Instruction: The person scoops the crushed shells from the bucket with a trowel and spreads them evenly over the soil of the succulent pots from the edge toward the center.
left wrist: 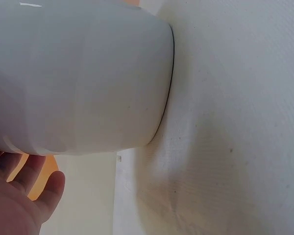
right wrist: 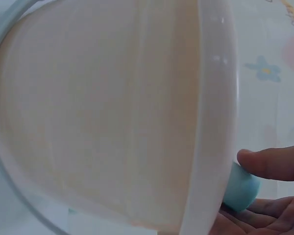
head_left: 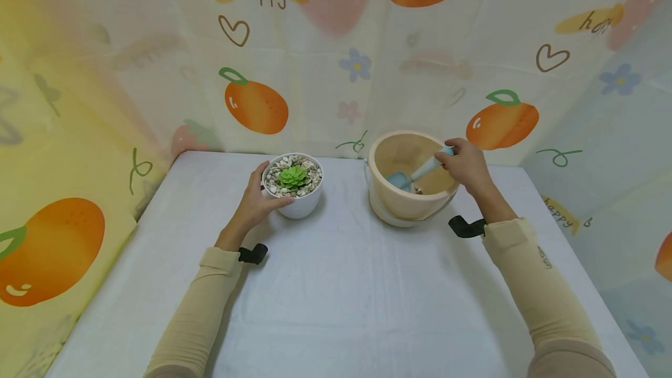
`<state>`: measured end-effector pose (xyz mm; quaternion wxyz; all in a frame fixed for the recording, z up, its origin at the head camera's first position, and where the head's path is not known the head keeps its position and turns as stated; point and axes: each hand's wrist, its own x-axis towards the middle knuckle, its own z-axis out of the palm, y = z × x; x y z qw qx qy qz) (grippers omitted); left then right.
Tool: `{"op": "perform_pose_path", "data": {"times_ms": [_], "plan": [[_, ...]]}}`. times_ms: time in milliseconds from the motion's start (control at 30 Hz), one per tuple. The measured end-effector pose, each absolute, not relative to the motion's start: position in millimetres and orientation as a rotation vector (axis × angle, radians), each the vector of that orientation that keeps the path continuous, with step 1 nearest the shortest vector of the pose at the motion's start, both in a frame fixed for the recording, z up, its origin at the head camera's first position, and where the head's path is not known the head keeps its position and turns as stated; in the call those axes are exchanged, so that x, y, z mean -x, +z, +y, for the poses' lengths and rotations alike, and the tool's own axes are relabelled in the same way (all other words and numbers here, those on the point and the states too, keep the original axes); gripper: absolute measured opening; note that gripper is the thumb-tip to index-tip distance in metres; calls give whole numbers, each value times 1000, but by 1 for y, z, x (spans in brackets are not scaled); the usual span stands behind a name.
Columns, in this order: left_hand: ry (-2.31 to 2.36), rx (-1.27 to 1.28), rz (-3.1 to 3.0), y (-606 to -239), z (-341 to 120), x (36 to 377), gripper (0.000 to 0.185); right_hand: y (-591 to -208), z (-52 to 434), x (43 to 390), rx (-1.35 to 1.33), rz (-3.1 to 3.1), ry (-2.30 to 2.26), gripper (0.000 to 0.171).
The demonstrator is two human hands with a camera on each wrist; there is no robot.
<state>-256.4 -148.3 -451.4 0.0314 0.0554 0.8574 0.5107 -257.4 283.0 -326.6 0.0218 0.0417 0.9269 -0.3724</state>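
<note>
A white pot (head_left: 300, 207) stands on the table at centre left, holding pale pebbles and a green succulent (head_left: 293, 177). My left hand (head_left: 255, 199) grips its left side near the rim, thumb across the front. In the left wrist view the pot's smooth wall (left wrist: 83, 78) fills the upper left, with fingers against it. To the right is a cream bucket (head_left: 406, 206), its handle lowered. My right hand (head_left: 466, 166) holds a light-blue toy shovel (head_left: 427, 167) by the handle end, the blade down inside the bucket beside some pebbles (head_left: 417, 190). The right wrist view shows the bucket's outer wall (right wrist: 103, 112).
A white cloth covers the table (head_left: 336, 296). Behind it hangs a printed curtain (head_left: 315, 74) with oranges, hearts and flowers, close to the table's back edge. More curtain runs along both sides. A dark strap mount (head_left: 466, 227) sits at the right wrist.
</note>
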Motion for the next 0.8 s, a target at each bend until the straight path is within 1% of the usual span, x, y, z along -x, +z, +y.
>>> {"op": "perform_pose_path", "data": {"times_ms": [200,367,800], "plan": [[1582,-173,2632,-452,-147,256,114,-325,290,253,-61,3018,-1026,50],[1585,-178,2635,-452,-146,258,114,-325,294,249,-27,3050,-1061,47],[1519,-176,2643,-448,-148,255,114,-340,307,240,-57,3054,-1198,43]]}}
